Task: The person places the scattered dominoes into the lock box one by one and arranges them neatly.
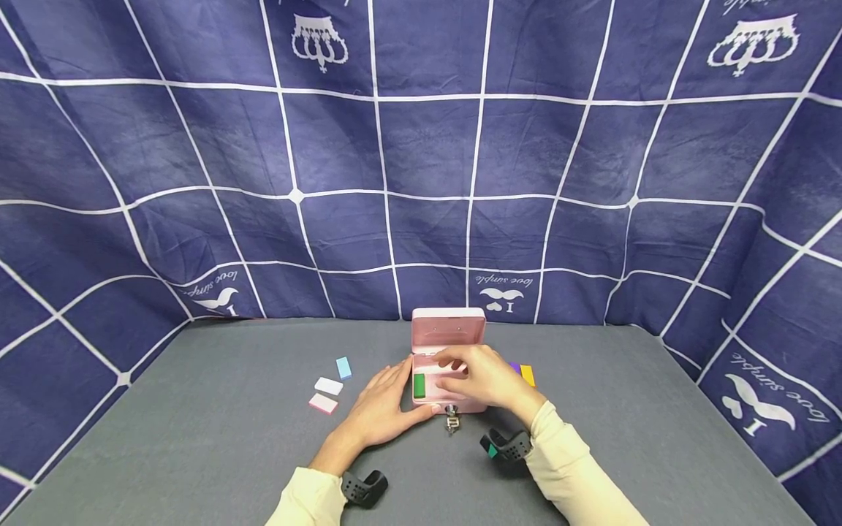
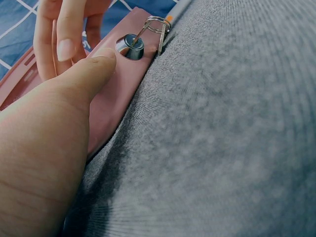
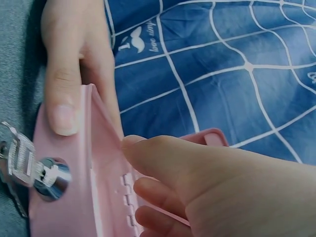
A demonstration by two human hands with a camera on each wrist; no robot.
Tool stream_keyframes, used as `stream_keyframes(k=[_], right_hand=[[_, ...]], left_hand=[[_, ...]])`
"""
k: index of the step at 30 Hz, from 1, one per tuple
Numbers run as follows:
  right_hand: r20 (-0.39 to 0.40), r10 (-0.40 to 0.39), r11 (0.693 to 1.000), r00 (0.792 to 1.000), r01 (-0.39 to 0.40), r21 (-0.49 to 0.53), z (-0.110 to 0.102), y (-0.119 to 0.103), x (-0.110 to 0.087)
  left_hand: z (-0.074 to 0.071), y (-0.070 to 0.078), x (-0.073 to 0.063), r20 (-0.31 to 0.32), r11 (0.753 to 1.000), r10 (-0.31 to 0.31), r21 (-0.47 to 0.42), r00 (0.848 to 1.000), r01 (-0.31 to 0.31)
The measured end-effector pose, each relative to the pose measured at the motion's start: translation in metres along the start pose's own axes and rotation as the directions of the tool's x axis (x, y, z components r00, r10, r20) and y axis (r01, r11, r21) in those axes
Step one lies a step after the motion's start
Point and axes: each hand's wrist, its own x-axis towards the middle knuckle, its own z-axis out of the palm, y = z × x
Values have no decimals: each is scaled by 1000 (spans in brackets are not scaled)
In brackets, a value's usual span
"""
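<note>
A pink metal cash box (image 1: 434,406) stands with its lid (image 1: 449,329) raised. Inside, at the left, lies a green block (image 1: 419,386). Keys (image 1: 452,422) hang from the lock (image 3: 53,178) on its front. My left hand (image 1: 381,409) lies along the box's left side, fingers straight, with the thumb touching the front wall beside the lock. Over the box's opening is my right hand (image 1: 483,372), its fingers loosely bent and thumb apart from them. Nothing shows between them. The right hand covers the box's right part from the head view.
Left of the box lie a light blue block (image 1: 344,367), a white block (image 1: 328,386) and a pink-and-white block (image 1: 323,403). A purple block (image 1: 514,367) and an orange block (image 1: 528,375) sit at its right, partly behind the right hand. A blue checked curtain (image 1: 421,146) hangs behind the grey table.
</note>
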Motion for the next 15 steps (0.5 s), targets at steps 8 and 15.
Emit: stream_keyframes(k=[8,15], right_hand=[[1,8,1000,1000,-8,-3,-10,3,-2],[13,2,1000,1000,-2,17,-17,6,-5]], left_hand=[[-2,0,0,9,1000,7,4,1000,-7],[-2,0,0,9,1000,-1,-6,1000,1]])
